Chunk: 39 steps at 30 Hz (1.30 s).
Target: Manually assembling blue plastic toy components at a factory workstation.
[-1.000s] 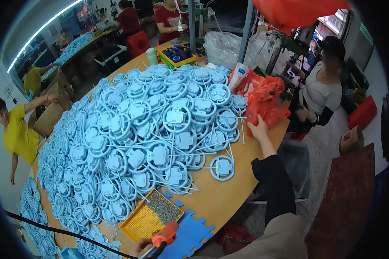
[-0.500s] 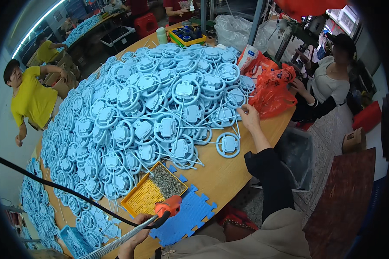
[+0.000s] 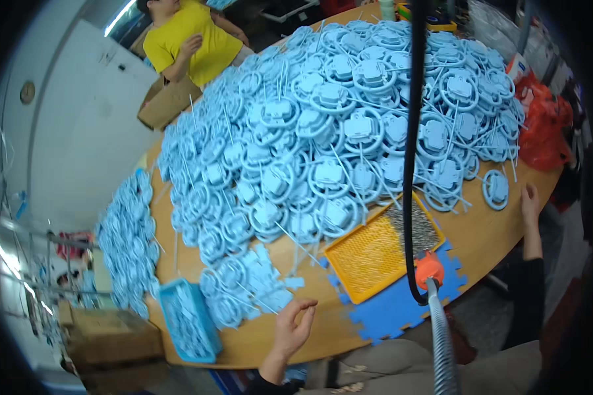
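Observation:
My left hand (image 3: 292, 329) hovers over the table's front edge, thumb and fingers apart and nothing visible in them. Just beyond it lie flat light-blue plastic pieces (image 3: 265, 280). My right hand (image 3: 530, 203) is at the right table edge, fingers stretched out, with no object visible in it. Closest to that hand is a single light-blue, steering-wheel-shaped plastic part (image 3: 495, 189). An orange-headed power tool (image 3: 429, 270) hangs between my hands on a coiled metal hose and a black cable. Below it are a yellow basket (image 3: 357, 280) with small metal screws (image 3: 418, 227) and a blue foam mat (image 3: 375, 327).
A large heap of similar blue wheel parts (image 3: 329, 172) covers much of the wooden table (image 3: 501, 230). A blue basket (image 3: 211, 352) with blue pieces stands at left, near cardboard boxes (image 3: 112, 336). A red plastic bag (image 3: 543, 122) lies far right. Someone in a yellow shirt (image 3: 207, 39) stands beyond.
The view has swung left. My left hand has let go of the orange tool and moved left; the tool now hangs. My right hand has drawn back slightly from the heap.

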### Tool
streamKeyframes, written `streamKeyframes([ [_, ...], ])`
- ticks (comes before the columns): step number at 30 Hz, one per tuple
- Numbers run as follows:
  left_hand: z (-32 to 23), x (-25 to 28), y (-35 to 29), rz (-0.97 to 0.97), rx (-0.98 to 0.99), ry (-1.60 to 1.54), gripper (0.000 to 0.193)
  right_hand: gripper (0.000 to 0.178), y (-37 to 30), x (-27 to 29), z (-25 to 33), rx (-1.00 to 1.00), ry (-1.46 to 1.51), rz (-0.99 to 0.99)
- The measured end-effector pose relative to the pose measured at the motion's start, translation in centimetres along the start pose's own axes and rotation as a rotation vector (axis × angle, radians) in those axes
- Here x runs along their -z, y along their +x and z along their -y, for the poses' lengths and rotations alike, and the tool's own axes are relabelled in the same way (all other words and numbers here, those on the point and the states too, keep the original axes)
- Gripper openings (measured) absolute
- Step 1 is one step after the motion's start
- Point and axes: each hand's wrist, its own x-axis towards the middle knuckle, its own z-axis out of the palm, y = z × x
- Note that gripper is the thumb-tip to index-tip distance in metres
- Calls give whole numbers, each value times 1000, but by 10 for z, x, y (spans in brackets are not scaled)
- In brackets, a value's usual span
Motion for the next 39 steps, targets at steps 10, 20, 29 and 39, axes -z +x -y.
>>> streamKeyframes([
  [10,27,60,40,-118,-224,-164,27,107,-379,-94,398,764,653,940],
  [20,-24,-4,101,384,-421,-587,58,34,-417,-145,417,610,687,530],
  [29,32,41,44,-71,-357,-191,50,24,-394,-107,393,434,636,413],
  [39,155,137,-56,-624,13,351,32,52,-391,-71,342,427,405,323],
])
